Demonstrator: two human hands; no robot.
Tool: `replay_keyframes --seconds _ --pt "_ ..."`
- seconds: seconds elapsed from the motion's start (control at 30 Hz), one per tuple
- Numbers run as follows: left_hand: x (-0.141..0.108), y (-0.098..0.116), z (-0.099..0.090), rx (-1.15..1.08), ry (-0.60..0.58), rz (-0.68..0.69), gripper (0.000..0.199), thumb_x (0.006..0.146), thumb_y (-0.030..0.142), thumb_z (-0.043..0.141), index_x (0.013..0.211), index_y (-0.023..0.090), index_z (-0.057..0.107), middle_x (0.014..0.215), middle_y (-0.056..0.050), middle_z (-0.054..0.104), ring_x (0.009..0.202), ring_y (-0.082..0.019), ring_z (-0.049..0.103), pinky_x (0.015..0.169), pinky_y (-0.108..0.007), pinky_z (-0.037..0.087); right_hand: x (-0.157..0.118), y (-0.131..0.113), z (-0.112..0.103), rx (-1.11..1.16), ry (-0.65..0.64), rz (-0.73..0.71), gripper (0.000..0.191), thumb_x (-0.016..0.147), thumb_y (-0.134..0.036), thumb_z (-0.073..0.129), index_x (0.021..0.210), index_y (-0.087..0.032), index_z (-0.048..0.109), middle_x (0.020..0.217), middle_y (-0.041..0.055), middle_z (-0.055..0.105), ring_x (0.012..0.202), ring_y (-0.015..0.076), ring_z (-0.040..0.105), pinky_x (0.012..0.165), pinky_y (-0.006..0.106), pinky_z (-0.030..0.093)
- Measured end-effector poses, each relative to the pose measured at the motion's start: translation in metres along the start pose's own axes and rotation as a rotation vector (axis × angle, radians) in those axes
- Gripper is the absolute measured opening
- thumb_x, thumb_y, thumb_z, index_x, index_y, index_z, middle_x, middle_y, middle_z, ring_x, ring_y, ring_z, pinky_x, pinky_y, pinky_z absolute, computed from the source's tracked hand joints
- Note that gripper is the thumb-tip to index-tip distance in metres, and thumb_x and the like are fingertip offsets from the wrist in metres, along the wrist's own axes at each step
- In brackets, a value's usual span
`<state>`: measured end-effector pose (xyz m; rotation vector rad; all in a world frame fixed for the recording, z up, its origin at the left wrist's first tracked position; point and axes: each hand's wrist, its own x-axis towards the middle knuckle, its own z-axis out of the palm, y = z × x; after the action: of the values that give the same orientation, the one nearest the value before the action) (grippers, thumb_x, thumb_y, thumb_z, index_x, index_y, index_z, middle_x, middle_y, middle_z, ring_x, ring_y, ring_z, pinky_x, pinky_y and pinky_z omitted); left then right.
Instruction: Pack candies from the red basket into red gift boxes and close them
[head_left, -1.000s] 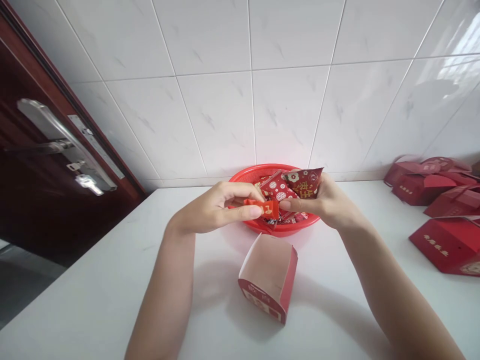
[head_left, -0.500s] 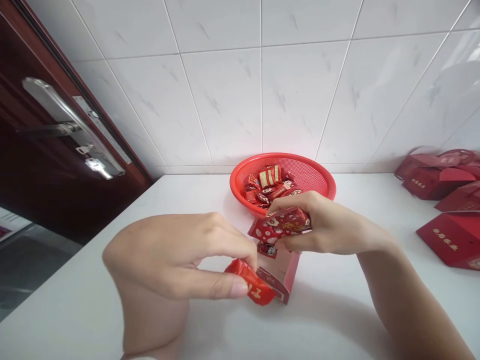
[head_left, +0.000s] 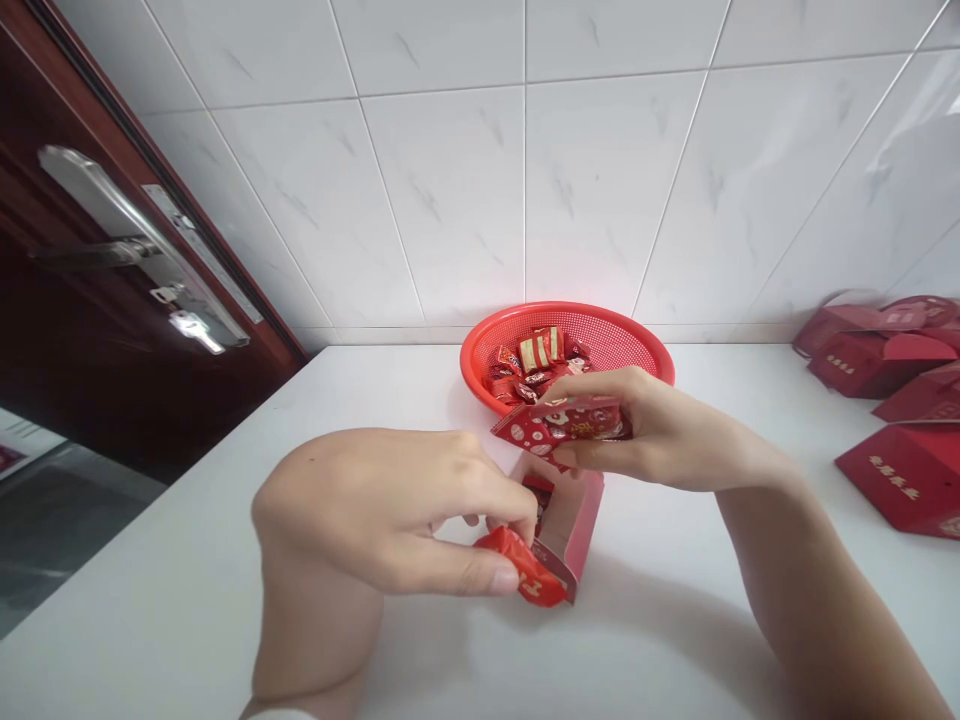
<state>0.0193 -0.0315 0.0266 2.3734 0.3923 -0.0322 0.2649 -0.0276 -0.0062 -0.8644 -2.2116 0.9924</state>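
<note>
Between thumb and fingers, my left hand (head_left: 405, 515) grips a bright red wrapped candy (head_left: 529, 575) with gold lettering, at the near end of an open red gift box (head_left: 581, 525). Over the far end of that box, my right hand (head_left: 645, 430) pinches a red patterned candy packet (head_left: 555, 425) with a jagged edge. Part of a small dark red sweet (head_left: 540, 495) shows inside the box; my left fingers hide the rest. Just behind my right hand stands a red plastic basket (head_left: 480, 365) holding several wrapped sweets.
Several folded red gift boxes (head_left: 904, 475) stand at the right edge of the white table (head_left: 360, 385). A tiled wall (head_left: 450, 200) rises behind it. On the left is a dark red door (head_left: 75, 330) with a metal handle and keys.
My left hand has shifted slightly right with the red candy, closer over the box. My right hand has risen a little with the packet, and the small sweet now lies lower in the box.
</note>
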Motion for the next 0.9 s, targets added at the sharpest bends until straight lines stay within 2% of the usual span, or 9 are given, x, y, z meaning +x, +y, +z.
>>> replay_keyframes --seconds 0.13,0.3,0.43,0.53,0.67,0.8,0.9 --pt "0.003 0.003 0.002 0.041 -0.057 -0.029 0.015 0.096 0.019 0.061 0.101 0.018 0.074 0.086 -0.005 0.076 0.072 -0.018 0.069 0.065 -0.026 0.049 0.003 0.002 0.002 -0.007 -0.086 -0.002 0.012 0.088 -0.023 0.07 0.099 -0.02 0.073 0.086 0.0021 0.073 0.075 0.0188 0.066 0.064 0.029 0.052" --pt "-0.002 0.003 0.012 0.057 -0.059 -0.013 0.014 0.095 0.018 0.063 0.104 0.019 0.075 0.083 -0.004 0.077 0.067 -0.018 0.069 0.059 -0.026 0.047 0.002 0.002 -0.004 -0.108 -0.239 0.031 0.014 0.088 -0.017 0.066 0.1 -0.019 0.073 0.08 0.0011 0.071 0.069 0.0153 0.062 0.058 0.025 0.046" --pt "-0.005 0.005 0.019 0.123 -0.042 -0.008 0.013 0.093 0.016 0.066 0.101 0.021 0.075 0.078 -0.002 0.076 0.064 -0.018 0.068 0.054 -0.027 0.043 -0.003 0.001 -0.008 -0.131 -0.403 0.067 0.03 0.088 -0.012 0.065 0.114 -0.022 0.075 0.091 0.0028 0.076 0.078 0.016 0.067 0.063 0.023 0.047" --pt "-0.004 0.008 0.02 0.173 -0.038 -0.037 0.011 0.093 0.016 0.066 0.099 0.021 0.075 0.078 -0.001 0.076 0.065 -0.017 0.068 0.054 -0.027 0.041 -0.005 0.0 -0.007 -0.155 -0.51 0.084 0.038 0.088 -0.007 0.059 0.119 -0.023 0.074 0.092 0.0015 0.076 0.076 0.0139 0.066 0.062 0.021 0.046" --pt "-0.003 0.008 0.02 0.145 -0.038 -0.023 0.013 0.092 0.016 0.067 0.1 0.022 0.074 0.076 0.0 0.076 0.064 -0.017 0.068 0.053 -0.027 0.041 -0.004 0.001 -0.004 -0.208 -0.482 0.08 0.037 0.086 -0.005 0.058 0.113 -0.024 0.074 0.084 -0.0007 0.074 0.067 0.0125 0.062 0.057 0.021 0.043" --pt "-0.003 0.007 0.02 0.122 -0.03 -0.012 0.014 0.092 0.015 0.068 0.101 0.023 0.074 0.077 0.0 0.076 0.065 -0.018 0.069 0.055 -0.026 0.043 -0.001 0.0 -0.001 -0.327 -0.39 0.132 0.021 0.084 -0.01 0.062 0.099 -0.021 0.073 0.078 0.0008 0.071 0.062 0.014 0.059 0.052 0.024 0.036" --pt "-0.003 0.007 0.02 0.133 -0.047 -0.017 0.014 0.093 0.015 0.067 0.102 0.022 0.075 0.08 -0.001 0.077 0.066 -0.018 0.07 0.057 -0.026 0.044 0.001 -0.001 0.001 -0.354 -0.353 0.16 0.009 0.084 -0.012 0.061 0.087 -0.02 0.063 0.074 0.0 0.067 0.06 0.0134 0.056 0.049 0.024 0.033"
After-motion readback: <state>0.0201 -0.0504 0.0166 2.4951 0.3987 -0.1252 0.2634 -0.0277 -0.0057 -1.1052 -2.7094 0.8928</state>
